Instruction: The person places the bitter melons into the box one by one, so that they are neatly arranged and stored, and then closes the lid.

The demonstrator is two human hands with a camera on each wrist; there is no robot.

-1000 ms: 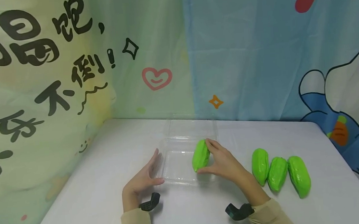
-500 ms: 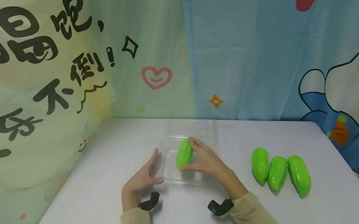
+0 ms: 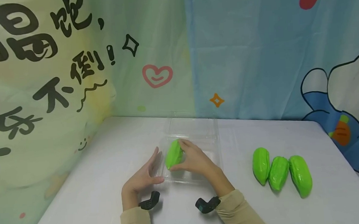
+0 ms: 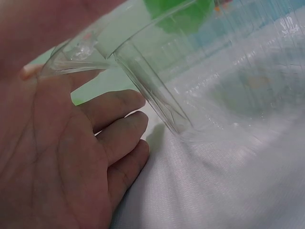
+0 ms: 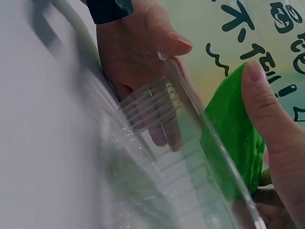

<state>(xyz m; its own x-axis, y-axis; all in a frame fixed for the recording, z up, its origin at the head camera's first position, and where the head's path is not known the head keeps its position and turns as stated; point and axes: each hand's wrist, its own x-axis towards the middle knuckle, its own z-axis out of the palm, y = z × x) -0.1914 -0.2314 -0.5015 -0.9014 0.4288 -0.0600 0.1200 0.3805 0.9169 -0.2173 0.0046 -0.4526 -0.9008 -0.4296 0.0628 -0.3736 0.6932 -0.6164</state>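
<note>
In the head view my right hand [image 3: 196, 160] pinches a glossy green, ridged, elongated toy fruit [image 3: 174, 154] between thumb and fingers, over the left part of a clear plastic clamshell box [image 3: 186, 181]. The right wrist view shows the thumb on one side of the green fruit [image 5: 232, 133], with the box's rim in front of it. My left hand [image 3: 143, 174] stands at the box's left side, thumb near the front corner, other fingers extended along the wall. Seen from the left wrist, those fingers [image 4: 114, 109] lie relaxed beside the transparent wall [image 4: 152, 93].
Three more green fruits [image 3: 279, 173] lie side by side on the white tabletop [image 3: 253, 213], right of the box. The box's lid [image 3: 192, 126] is folded back toward the rear. Printed curtains [image 3: 240, 53] hang behind the table and along its left.
My right hand has carried the green fruit leftward across the box, from its right part to its left. My left hand has stayed at the box's side.
</note>
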